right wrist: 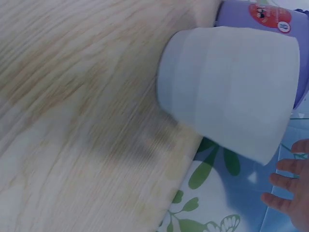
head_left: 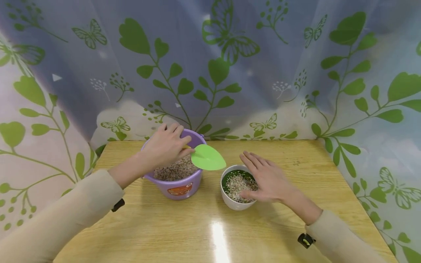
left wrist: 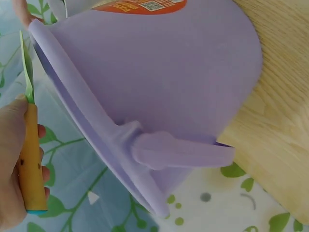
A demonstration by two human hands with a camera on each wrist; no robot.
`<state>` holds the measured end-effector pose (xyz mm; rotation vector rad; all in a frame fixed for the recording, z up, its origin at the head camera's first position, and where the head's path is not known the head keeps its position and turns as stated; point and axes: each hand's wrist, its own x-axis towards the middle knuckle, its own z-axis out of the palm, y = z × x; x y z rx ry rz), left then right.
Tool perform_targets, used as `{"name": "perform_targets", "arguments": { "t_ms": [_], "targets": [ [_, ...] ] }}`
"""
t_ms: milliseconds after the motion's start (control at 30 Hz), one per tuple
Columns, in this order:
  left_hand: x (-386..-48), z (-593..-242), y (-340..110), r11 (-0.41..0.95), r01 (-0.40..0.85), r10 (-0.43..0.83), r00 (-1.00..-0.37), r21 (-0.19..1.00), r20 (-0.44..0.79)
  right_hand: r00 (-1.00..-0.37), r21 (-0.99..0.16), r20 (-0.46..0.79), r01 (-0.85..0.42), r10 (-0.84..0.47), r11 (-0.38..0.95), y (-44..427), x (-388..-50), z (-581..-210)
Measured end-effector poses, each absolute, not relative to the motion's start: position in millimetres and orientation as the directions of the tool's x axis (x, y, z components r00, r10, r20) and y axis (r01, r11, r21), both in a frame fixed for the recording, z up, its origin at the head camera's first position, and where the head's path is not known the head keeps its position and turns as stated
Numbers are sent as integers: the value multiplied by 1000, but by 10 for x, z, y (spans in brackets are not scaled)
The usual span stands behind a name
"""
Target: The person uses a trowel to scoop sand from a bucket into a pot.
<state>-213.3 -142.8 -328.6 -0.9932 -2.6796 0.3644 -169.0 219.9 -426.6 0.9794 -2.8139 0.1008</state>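
My left hand (head_left: 167, 144) grips a small garden trowel by its yellow handle (left wrist: 32, 159), above the purple bucket (head_left: 184, 193). The trowel's green blade (head_left: 208, 157) points right, past the bucket's rim, and carries no visible load. Pale, gritty granules (head_left: 175, 171) lie inside the bucket. To its right stands a white pot (head_left: 237, 205), dark green inside, with similar granules (head_left: 236, 186) in it. My right hand (head_left: 268, 179) is held over the pot's right side with its fingers stretched out and nothing in its grasp. In the right wrist view, the fingers show beyond the white pot (right wrist: 231, 92).
Both containers stand on a wooden table (head_left: 184, 233). A curtain (head_left: 263, 91) printed with green leaves and butterflies hangs behind the table and along its sides. The bucket's purple handle (left wrist: 188, 152) hangs down on its outer side.
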Motion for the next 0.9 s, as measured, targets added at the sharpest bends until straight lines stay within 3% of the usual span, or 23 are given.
{"name": "perform_targets", "arguments": {
  "t_ms": [433,900],
  "targets": [
    [-2161,-3372,-1768,784,574,620,-742,-237,254,-782,-23,169,-612,-600,791,1907,-1757,-4205],
    [-2242,-3380,-1970,796,531,601,-749,-291,279,-770,-66,138,-634,-623,770,1522,-1828,-4154]
  ]
}}
